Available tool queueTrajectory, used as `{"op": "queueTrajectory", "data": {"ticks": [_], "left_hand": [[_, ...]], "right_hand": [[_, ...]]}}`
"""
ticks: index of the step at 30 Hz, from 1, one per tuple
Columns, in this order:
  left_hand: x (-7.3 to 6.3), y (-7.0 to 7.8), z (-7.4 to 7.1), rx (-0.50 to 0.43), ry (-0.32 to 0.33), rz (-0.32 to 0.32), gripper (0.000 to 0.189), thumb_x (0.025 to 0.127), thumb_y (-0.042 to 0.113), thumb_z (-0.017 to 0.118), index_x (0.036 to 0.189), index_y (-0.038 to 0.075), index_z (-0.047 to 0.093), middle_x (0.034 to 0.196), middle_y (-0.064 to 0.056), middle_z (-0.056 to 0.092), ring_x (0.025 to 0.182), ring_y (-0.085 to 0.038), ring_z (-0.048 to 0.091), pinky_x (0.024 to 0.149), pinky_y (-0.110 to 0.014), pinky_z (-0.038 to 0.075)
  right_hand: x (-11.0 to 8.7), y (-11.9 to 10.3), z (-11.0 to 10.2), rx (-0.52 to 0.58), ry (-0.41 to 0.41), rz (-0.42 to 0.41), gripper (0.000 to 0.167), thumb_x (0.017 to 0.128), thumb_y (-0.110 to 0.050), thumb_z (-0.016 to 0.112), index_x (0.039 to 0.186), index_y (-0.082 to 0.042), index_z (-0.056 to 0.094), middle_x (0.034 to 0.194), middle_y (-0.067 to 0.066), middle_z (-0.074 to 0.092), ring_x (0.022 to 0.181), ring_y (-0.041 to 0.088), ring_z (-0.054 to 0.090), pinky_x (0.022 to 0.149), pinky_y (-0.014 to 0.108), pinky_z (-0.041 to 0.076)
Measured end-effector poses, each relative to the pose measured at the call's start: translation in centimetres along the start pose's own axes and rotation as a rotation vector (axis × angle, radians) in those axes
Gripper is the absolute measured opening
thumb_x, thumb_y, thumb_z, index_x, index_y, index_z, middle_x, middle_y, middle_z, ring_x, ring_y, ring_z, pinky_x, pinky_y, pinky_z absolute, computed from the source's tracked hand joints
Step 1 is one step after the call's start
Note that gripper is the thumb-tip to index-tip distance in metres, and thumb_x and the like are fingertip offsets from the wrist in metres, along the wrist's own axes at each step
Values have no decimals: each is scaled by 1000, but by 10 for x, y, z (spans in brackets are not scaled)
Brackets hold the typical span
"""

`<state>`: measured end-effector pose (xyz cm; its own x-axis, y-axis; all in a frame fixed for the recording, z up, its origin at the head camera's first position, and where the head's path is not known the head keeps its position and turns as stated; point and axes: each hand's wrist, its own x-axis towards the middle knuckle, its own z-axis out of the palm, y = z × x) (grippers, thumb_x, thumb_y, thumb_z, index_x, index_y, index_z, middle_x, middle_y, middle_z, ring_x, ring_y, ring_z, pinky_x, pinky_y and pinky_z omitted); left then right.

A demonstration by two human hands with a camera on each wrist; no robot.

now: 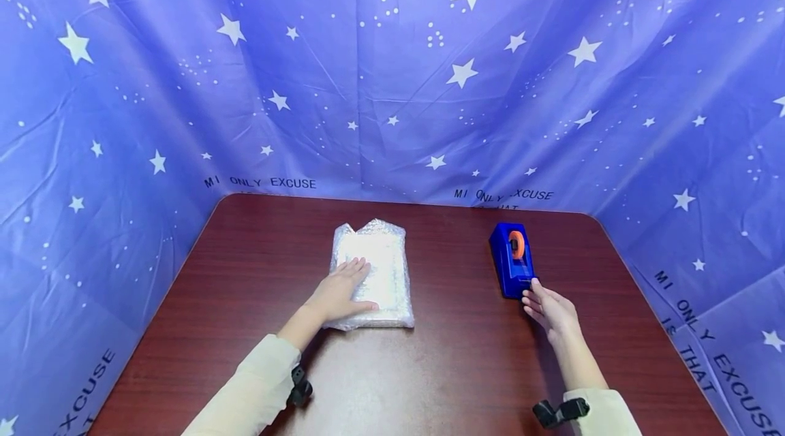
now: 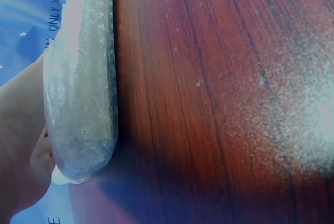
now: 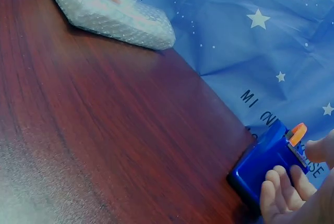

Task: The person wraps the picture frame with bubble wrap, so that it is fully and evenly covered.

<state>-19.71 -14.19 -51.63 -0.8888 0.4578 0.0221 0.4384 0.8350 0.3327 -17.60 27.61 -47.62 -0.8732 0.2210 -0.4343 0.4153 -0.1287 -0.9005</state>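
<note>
A flat package wrapped in clear bubble wrap [image 1: 389, 272] lies on the table left of centre. My left hand [image 1: 346, 293] rests on its left side, fingers straight and spread and thumb across its lower part. To the right stands a blue tape dispenser [image 1: 508, 262] carrying a roll of tape with an orange core [image 1: 517, 245]. At the dispenser's near end is my right hand [image 1: 555, 310]. The right wrist view has its thumb [image 3: 319, 150] over the cutting edge and the fingers curled at the front, pinching around the tape's end; the tape itself is hardly visible.
The dark red wooden table [image 1: 441, 368] has rounded far corners. Blue curtains with white stars [image 1: 392, 68] and printed words hang close around its back and sides. Black straps [image 1: 561, 413] sit at both wrists, over light sleeves.
</note>
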Motion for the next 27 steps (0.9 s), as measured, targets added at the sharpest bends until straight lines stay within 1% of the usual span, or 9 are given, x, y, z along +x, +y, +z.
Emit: {"op": "queueTrajectory", "data": {"ticks": [2,4,7,11,15,17,19,23,27], "left_hand": [[0,0,0,-1,0,-1,89,82,59,63,147,3,38,155,-16,35,147,-30,29,124,-44,22],[-1,0,1,-2,5,-2,89,82,59,63,147,3,38,155,-16,35,147,-30,30,124,-44,22],[-2,0,2,1,19,-2,88,82,58,63,146,3,39,154,-16,36,146,-30,31,123,-44,24],[-3,0,2,7,22,5,88,82,57,64,146,2,39,154,-16,37,146,-30,32,123,-44,25],[-2,2,0,15,9,11,88,83,58,62,146,2,38,154,-16,37,146,-31,32,123,-44,24],[-2,2,0,23,9,13,87,84,58,62,146,2,38,154,-17,37,146,-31,32,123,-45,24],[-1,2,-1,29,6,11,87,84,58,62,146,2,37,154,-16,37,146,-31,32,123,-45,24],[-1,2,-1,27,-11,3,89,84,59,61,148,3,35,155,-16,35,147,-30,29,124,-44,22],[-2,2,-1,20,-25,-2,89,85,60,59,149,3,33,156,-16,33,148,-30,27,124,-44,20]], "right_hand": [[3,-2,-2,-23,-51,33,19,98,-34,51,95,-16,56,70,-17,67,69,-5,64,69,12,56],[7,-4,-3,-20,-73,60,21,98,-34,50,86,-20,60,71,-16,67,69,-4,64,69,12,56],[11,-6,-4,-23,-75,86,26,98,-32,52,74,-28,61,69,-17,68,68,-4,64,67,13,56],[14,-3,-6,-14,-79,83,23,94,-30,59,72,-27,62,67,-17,68,64,-5,63,63,13,56],[20,5,-12,114,-160,69,22,92,-28,64,71,-21,66,67,-13,69,63,-2,64,62,14,55],[21,3,-13,181,-197,102,25,93,-26,62,70,-20,67,69,-12,69,63,-1,63,63,13,55],[19,-1,-11,263,-221,166,27,95,-23,58,70,-18,68,70,-10,69,65,0,63,66,12,55],[12,-14,-5,369,-201,305,32,98,-22,49,70,-16,65,70,-7,67,68,0,62,71,11,53],[9,-20,-1,420,-178,347,34,98,-21,45,70,-14,63,69,-4,64,68,1,61,72,11,53]]}}
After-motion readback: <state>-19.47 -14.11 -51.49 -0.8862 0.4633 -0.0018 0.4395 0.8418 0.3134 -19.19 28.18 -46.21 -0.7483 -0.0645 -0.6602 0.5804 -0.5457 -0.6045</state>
